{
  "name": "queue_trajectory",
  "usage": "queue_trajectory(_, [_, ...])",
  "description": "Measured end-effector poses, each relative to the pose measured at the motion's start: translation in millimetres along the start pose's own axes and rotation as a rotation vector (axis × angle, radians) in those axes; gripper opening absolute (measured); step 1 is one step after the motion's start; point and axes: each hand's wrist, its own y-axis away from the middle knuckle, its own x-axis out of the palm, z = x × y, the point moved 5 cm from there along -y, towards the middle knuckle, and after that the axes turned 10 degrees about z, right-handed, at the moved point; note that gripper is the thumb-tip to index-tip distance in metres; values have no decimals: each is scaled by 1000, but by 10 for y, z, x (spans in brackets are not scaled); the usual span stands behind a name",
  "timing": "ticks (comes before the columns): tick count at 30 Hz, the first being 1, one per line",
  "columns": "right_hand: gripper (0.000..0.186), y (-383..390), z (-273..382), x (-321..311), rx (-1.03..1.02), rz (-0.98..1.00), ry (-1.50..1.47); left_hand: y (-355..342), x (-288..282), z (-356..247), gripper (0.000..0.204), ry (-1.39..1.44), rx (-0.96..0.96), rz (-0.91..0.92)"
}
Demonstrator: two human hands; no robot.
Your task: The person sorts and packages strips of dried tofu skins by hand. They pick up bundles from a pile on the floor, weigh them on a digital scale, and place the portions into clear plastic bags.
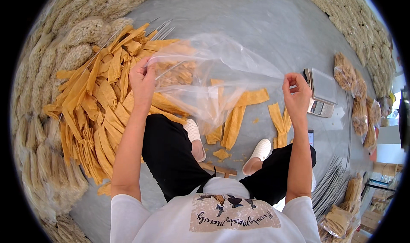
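My left hand (142,81) pinches one rim of a clear plastic bag (213,72), and my right hand (297,93) pinches the opposite rim, stretching the bag open above the floor. The bag looks empty; yellow strips show through it. A big heap of flat yellow dried strips (100,102) lies on the grey floor to my left, under and beside the left hand. A few loose strips (239,114) lie in front of my white slippers (258,153).
A small digital scale (321,93) sits on the floor just right of my right hand. Filled clear bags (354,85) line the right side. Thin metal rods (333,183) lie in a bundle at the lower right. Pale bundled stacks (42,127) ring the left edge.
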Motion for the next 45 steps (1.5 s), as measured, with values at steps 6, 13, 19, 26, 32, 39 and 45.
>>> queue_trajectory(6, [26, 6, 19, 114, -2, 144, 181, -1, 98, 60, 20, -168, -8, 228])
queue_trajectory(13, [22, -43, -373, -66, -27, 6, 121, 165, 512, 269, 47, -411, -102, 836])
queue_trajectory(19, [23, 13, -112, -244, -68, -297, 11, 2, 143, 281, 75, 179, -357, 466])
queue_trajectory(26, [18, -51, 67, 208, -52, 99, -53, 694, -1319, 2635, 94, -283, -972, -433])
queue_trajectory(32, [14, 59, 209, 708, 1, 477, 31, 1120, -1251, 3050, 125, -549, -1194, -463])
queue_trajectory(39, [15, 105, 228, 819, -14, 606, 51, 988, -978, 2687, 136, -589, -1340, -428])
queue_trajectory(45, [15, 82, 379, 908, -103, 651, 28, 1440, -1573, 3520, 120, -258, -1131, -544])
